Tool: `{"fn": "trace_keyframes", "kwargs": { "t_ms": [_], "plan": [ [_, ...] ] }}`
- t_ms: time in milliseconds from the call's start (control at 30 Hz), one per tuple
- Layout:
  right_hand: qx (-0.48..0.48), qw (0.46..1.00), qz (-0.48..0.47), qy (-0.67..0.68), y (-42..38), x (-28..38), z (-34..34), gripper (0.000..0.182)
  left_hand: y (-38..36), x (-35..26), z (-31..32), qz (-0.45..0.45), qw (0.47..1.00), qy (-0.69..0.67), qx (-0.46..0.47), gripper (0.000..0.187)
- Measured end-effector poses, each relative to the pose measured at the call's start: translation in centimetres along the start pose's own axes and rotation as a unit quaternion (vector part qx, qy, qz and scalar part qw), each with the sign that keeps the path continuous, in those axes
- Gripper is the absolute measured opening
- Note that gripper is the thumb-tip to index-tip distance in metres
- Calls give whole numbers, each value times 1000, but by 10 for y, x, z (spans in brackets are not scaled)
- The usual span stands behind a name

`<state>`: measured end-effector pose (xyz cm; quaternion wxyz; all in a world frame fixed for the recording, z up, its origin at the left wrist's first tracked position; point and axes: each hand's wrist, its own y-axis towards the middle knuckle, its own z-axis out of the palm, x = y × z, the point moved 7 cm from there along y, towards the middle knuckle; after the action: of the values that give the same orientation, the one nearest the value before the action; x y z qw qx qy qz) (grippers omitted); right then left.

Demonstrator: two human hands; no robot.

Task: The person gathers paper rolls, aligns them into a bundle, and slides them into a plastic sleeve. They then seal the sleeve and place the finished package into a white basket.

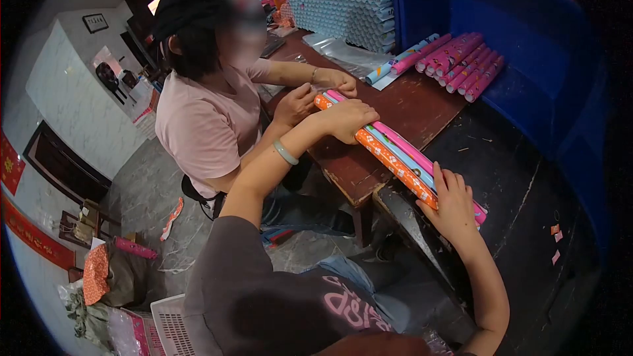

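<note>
A bundle of long patterned paper tubes lies slantwise over the table corner: an orange tube point(397, 170), a light blue tube point(401, 157) and a pink tube point(410, 148) side by side. My left hand point(347, 120) is wrapped over the bundle towards its far end, a pale bangle on that wrist. Near the close end, my right hand point(452, 203) grips the same tubes with its thumb on the orange side. At the far end a co-worker's hands point(297, 103) are pinched close to the tube tips; what they hold is too small to make out.
On the brown table point(422, 102) lie several pink tubes point(455, 59) and some clear plastic film point(343, 53). A large stack of tubes point(336, 6) stands behind, beside a blue partition point(514, 33). The co-worker point(204, 105) sits at the left. Paper scraps point(556, 257) lie on the black surface.
</note>
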<state>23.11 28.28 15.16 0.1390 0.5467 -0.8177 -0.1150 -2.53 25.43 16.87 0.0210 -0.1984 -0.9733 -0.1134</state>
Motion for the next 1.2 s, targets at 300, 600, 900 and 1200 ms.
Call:
{"fn": "trace_keyframes", "kwargs": {
  "t_ms": [300, 600, 900, 1200],
  "plan": [
    [20, 999, 16, 19, 1, 1, -1, 81, -3, -3, -6, -13, 1000, -8, 10, 43],
    [24, 999, 10, 28, -2, -2, -2, 81, -6, -10, -9, 13, 1000, -6, -7, 43],
    [44, 999, 19, 20, -8, -9, -4, 80, 4, -16, 2, 23, 999, -23, -4, 41],
    [42, 999, 9, 2, -2, -8, 0, 80, 2, -9, 12, 30, 999, -5, -20, 40]
  ]
}}
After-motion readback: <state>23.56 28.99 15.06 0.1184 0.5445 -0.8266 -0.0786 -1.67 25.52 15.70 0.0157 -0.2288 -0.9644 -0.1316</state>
